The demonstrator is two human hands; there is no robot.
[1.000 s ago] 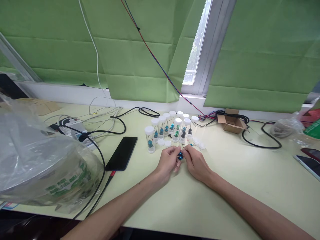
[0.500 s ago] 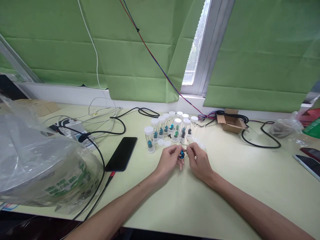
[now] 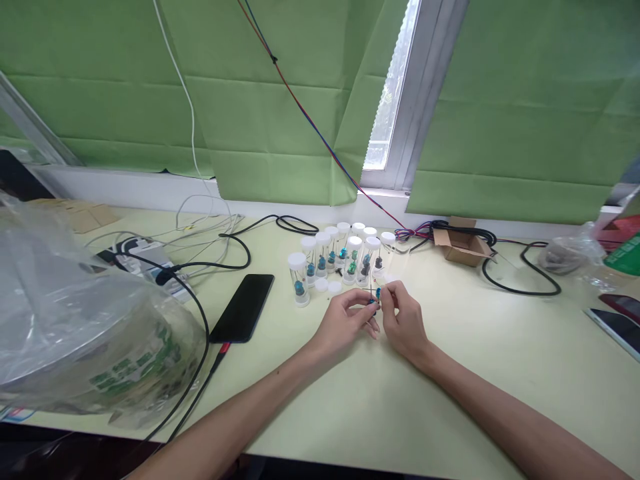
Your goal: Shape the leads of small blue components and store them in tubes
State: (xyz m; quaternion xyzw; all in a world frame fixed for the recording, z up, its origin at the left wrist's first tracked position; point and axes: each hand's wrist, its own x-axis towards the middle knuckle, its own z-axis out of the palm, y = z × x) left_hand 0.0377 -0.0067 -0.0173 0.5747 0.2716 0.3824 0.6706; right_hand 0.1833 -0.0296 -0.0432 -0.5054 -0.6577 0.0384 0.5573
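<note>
My left hand (image 3: 345,319) is closed in a pinch on a small blue part with a thin dark rod (image 3: 371,287) standing up from it. Close beside it, my right hand (image 3: 406,321) pinches a small shiny blue piece (image 3: 378,293) between thumb and forefinger. Fingers cover much of both parts, and whether they touch each other I cannot tell. Just beyond my hands stand several clear tubes (image 3: 299,277) with white caps, holding blue, green or dark pieces with thin rods. Loose white caps (image 3: 334,287) lie in front of the tubes.
A black phone (image 3: 243,308) lies left of my hands, with a black cable (image 3: 220,360) near it. A large round thing in a plastic bag (image 3: 110,347) fills the left side. At the back right are an open cardboard box (image 3: 463,251) and black cables. More phones (image 3: 617,330) lie far right.
The blue part in my left hand has turned and shifted slightly right, its rod now upright. My right hand has drawn slightly right, and a blue piece now shows at its fingertips.
</note>
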